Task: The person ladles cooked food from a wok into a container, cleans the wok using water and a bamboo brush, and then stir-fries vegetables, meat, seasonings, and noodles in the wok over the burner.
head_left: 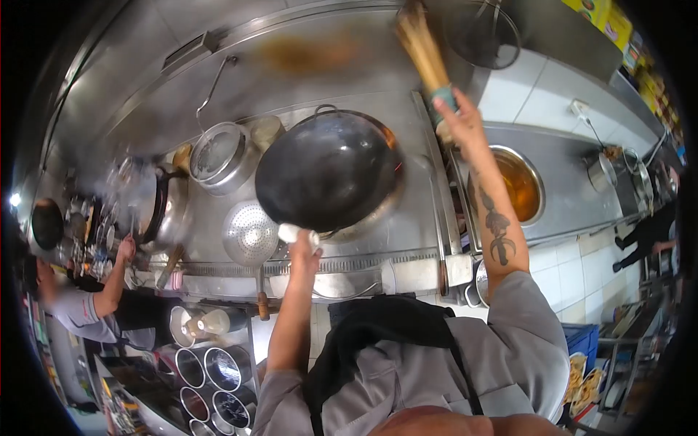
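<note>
A large black wok [327, 171] sits tilted over a burner, and an orange glow shows at its right edge. My left hand [304, 254] is closed on a white cloth [294, 234] at the wok's near rim. Up and to the right of the wok, my right hand [462, 120] grips a bamboo brush [422, 51] by its green-wrapped end, with the bristles pointing up and away. The brush is off the wok. A perforated ladle [251, 234] lies just left of the wok.
A lidded pot [218, 156] stands behind left. A bowl of amber liquid [518, 185] is at the right, beside my right forearm. Metal canisters [225, 367] are at the lower left. A co-worker [94, 305] stands at the far left; another person [651, 232] is at the far right.
</note>
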`<action>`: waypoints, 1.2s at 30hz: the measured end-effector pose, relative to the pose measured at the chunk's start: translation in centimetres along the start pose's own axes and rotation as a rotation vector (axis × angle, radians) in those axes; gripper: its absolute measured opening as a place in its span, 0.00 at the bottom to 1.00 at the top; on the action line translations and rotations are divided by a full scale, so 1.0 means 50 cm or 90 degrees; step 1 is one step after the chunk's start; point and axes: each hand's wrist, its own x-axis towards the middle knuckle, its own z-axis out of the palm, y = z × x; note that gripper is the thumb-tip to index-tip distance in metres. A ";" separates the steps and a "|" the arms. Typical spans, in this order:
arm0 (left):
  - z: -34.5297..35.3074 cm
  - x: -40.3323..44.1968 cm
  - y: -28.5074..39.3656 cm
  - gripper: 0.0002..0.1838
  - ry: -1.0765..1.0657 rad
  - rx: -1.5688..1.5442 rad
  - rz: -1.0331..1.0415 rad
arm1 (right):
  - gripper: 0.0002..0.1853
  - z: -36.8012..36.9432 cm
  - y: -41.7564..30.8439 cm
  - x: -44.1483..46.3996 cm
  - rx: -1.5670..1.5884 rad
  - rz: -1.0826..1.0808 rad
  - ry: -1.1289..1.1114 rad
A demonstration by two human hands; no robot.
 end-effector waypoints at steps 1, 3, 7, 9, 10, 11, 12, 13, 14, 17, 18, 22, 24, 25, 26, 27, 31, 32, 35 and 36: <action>0.018 0.015 -0.010 0.08 -0.009 -0.021 0.005 | 0.28 0.011 -0.050 0.016 0.026 -0.052 0.000; 0.037 0.054 -0.025 0.07 -0.031 -0.050 -0.006 | 0.25 0.036 -0.136 0.057 0.057 -0.140 -0.004; 0.060 0.089 -0.043 0.08 -0.037 -0.077 -0.050 | 0.20 0.131 -0.263 0.133 0.120 -0.248 -0.012; 0.056 0.101 -0.050 0.09 -0.051 -0.091 -0.078 | 0.21 0.205 -0.245 0.190 0.176 -0.309 -0.037; 0.051 0.114 -0.069 0.09 -0.068 -0.082 -0.024 | 0.21 0.245 -0.223 0.216 0.204 -0.337 -0.049; 0.047 0.128 -0.090 0.10 -0.084 -0.074 0.031 | 0.21 0.291 -0.187 0.237 0.203 -0.347 -0.057; 0.045 0.116 -0.072 0.15 -0.088 -0.066 -0.027 | 0.19 0.338 -0.132 0.261 0.190 -0.335 -0.059; 0.044 0.104 -0.052 0.22 -0.092 -0.058 -0.085 | 0.17 0.390 -0.047 0.301 0.115 -0.371 -0.020; 0.044 0.111 -0.050 0.18 -0.073 -0.078 -0.074 | 0.17 0.436 0.016 0.288 0.119 -0.282 -0.058; 0.057 0.114 -0.068 0.11 -0.035 -0.125 -0.050 | 0.19 0.530 0.331 0.311 0.298 0.267 -0.138; 0.056 0.115 -0.068 0.10 -0.033 -0.129 -0.038 | 0.20 0.522 0.390 0.323 0.527 0.599 -0.251; 0.055 0.101 -0.045 0.10 -0.061 -0.142 -0.016 | 0.20 0.449 0.390 0.289 0.471 0.494 -0.396; 0.053 0.116 -0.063 0.10 -0.054 -0.140 -0.025 | 0.18 0.412 0.274 0.272 0.352 0.401 -0.354; 0.053 0.124 -0.065 0.10 -0.051 -0.138 -0.026 | 0.17 0.398 0.230 0.265 0.228 0.336 -0.305; 0.054 0.123 -0.055 0.09 -0.051 -0.119 -0.042 | 0.17 0.387 0.193 0.262 0.105 0.269 -0.256; 0.053 0.115 -0.044 0.09 -0.049 -0.102 -0.060 | 0.16 0.382 0.176 0.262 -0.016 0.204 -0.207; 0.010 0.112 -0.016 0.14 -0.133 -0.005 -0.153 | 0.19 0.454 0.384 0.276 -0.363 -0.078 -0.134; -0.023 0.145 -0.028 0.15 -0.194 0.015 -0.199 | 0.20 0.484 0.447 0.269 -0.390 -0.087 -0.163; -0.084 0.090 0.036 0.29 -0.216 0.361 0.267 | 0.20 0.545 0.379 0.040 -0.458 0.069 -0.597; -0.119 0.064 0.067 0.30 -0.209 0.428 0.345 | 0.20 0.530 0.361 -0.028 -0.340 0.073 -0.691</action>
